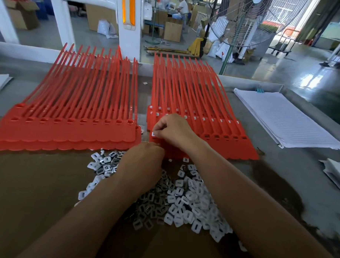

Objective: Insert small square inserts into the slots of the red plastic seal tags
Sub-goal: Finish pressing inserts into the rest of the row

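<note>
Carrying everything: the tabletop point(275, 165), grey and kinda scuffed, with the insert pile point(189, 203) sitting on it, so I'll place everything off that pile.
Left tag stack point(69, 129): red seal tags laid side by side, beyond the pile and off to its left. Tails point away from the pile, and the slots look like dark openings.
Right tag stack point(214, 118): same red tags, straight beyond the pile, with the near edge just beside the pile's far edge. The rows farther from the pile already have white squares in their slots.
Paper stack point(285, 119): lined white sheets, well off to the right of the pile and beyond it.
Insert pile: loose small square inserts, white ones and darker shiny ones all jumbled up, partly hidden under both forearms.
Right hand point(173, 131): beyond the pile, over the right tag stack, fingers curled in and pinching one insert.
Left hand point(145, 157): over the pile's far edge, at the near edge of the right tag stack. Only the back of it shows, so I honestly can't tell if it's gripping anything.
Pinched insert point(154, 134): small white square at the right hand's fingertips, at the leftmost slot of the tag row nearest the pile.
</note>
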`<state>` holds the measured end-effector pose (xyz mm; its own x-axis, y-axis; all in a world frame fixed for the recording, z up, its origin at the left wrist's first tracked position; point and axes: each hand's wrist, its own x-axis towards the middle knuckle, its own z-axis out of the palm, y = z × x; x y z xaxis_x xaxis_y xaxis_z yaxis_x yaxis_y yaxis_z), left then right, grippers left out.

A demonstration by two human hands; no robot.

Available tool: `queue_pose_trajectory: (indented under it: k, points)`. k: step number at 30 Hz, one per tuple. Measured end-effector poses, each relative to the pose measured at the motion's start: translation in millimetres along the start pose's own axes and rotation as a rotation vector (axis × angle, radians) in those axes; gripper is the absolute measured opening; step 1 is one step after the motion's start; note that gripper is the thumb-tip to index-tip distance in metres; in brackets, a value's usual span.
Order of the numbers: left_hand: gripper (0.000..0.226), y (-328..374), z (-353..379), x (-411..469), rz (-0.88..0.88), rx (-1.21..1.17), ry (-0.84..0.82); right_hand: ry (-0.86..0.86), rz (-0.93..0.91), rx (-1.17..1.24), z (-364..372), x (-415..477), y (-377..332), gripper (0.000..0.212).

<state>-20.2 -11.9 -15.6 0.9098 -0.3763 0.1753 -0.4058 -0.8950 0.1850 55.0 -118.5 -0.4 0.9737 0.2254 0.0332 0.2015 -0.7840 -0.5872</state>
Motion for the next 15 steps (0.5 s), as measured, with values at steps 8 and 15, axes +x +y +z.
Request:
queue_pose_trajectory:
  k: [8, 15]
  points:
    - [0.033, 1.8, 0.3, -0.7, -0.019, -0.012, -0.02, 0.026, -0.017, -0.106, 4.3, 0.1, -5.2, 0.019]
    - [0.033, 1.6, 0.6, -1.1, -0.025, -0.015, -0.016, 0.029, 0.109, -0.067, 1.8, 8.3, -7.9, 0.013]
